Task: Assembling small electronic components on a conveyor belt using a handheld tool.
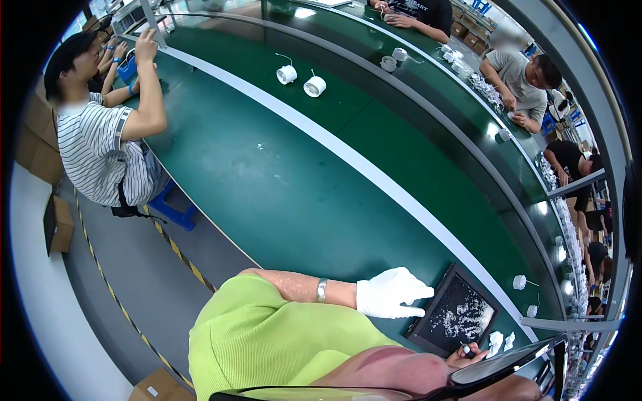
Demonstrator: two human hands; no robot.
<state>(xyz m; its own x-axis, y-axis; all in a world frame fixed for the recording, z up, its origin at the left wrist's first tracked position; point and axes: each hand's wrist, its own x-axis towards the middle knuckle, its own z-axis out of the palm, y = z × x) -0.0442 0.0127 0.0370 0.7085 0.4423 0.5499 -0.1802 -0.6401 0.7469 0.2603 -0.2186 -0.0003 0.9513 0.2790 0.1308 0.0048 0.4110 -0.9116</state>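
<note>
Posture of the left arm: forearm level across the view, running out from a lime-green ribbed sleeve [251, 301] toward the right, a silver-coloured wristband [322, 291] just short of the cuff. My left hand [393, 294] wears a white glove and lies with its fingers directed at a black tray [428, 343]; the fingers are stretched out and parted, a modest gap showing between the upper and lower ones, the tips just beside the tray's left rim. I cannot tell whether they touch it.

My right hand [461, 359] is bare at the fingers and set at the tray's lower corner, partly hidden by the black-rimmed eyeglasses [511, 363]. Its fingers are curled around a small dark object [469, 351]; the object's kind is too small to tell.

The tray rests tilted to my view on the green surface [267, 180], between my left hand and a long white strip [334, 140]. Scattered small pale parts [473, 319] lie in it, thickest toward the right side. Two crumpled white pieces [495, 343] lie near its lower right corner.

Beyond the strip, two white round fixtures [286, 74] with thin leads stand near each other. At far left, a co-worker in a striped shirt [97, 150] raises one forearm.
</note>
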